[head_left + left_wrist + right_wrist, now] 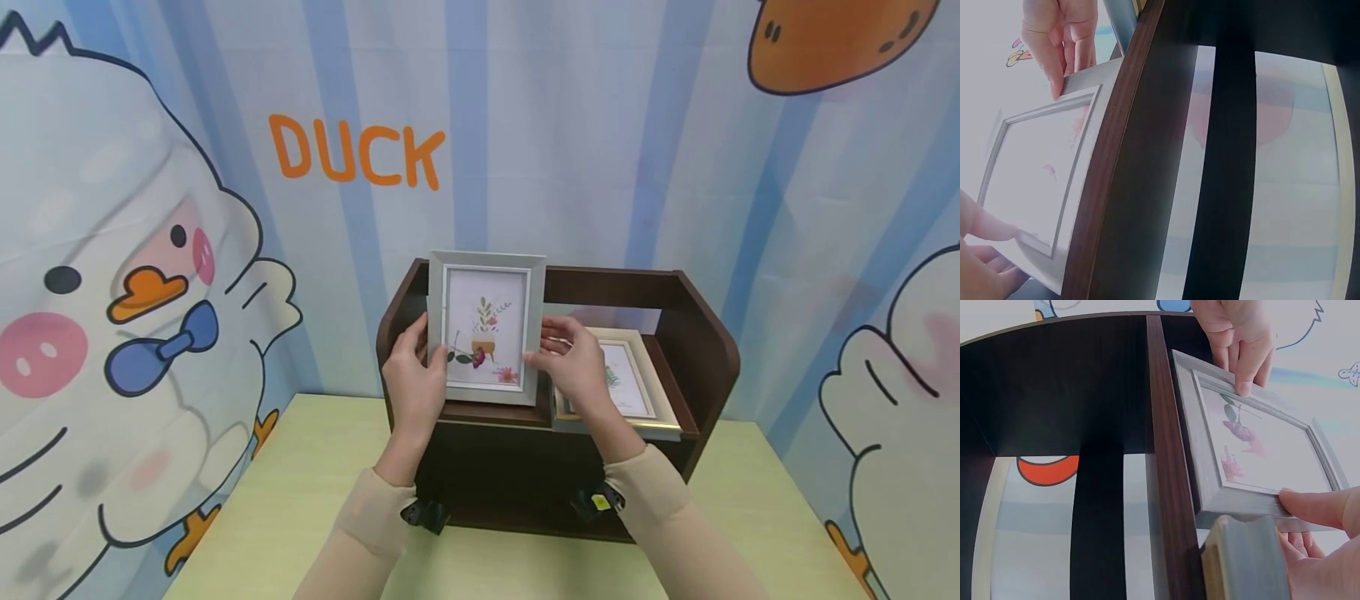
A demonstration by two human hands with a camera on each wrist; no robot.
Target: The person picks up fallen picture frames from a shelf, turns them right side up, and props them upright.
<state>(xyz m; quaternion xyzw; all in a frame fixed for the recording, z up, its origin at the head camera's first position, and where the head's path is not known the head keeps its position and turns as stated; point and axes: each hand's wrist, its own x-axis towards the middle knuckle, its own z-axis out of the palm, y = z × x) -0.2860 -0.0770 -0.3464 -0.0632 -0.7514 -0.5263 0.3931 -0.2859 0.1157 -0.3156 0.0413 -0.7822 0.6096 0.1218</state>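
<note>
A silver-grey picture frame (pixel 487 329) with a flower-and-pot print stands nearly upright on the left part of a dark brown wooden shelf (pixel 495 471). My left hand (pixel 416 375) grips its left side, thumb on the front. On the opposite side, my right hand (pixel 576 360) pinches the right edge, thumb in front and fingers behind. In the right wrist view the right thumb (pixel 1310 509) presses on the silver-grey border. A second picture frame (pixel 630 379), cream and gold with a plant print, lies tilted back on the shelf's right part, partly behind my right wrist.
The shelf's raised side panels (pixel 708 358) and back rail (pixel 611 287) surround both frames. Beneath it is a pale yellow-green tabletop (pixel 330 450). Behind hangs a blue-and-white striped curtain (pixel 540 150) with printed cartoon ducks.
</note>
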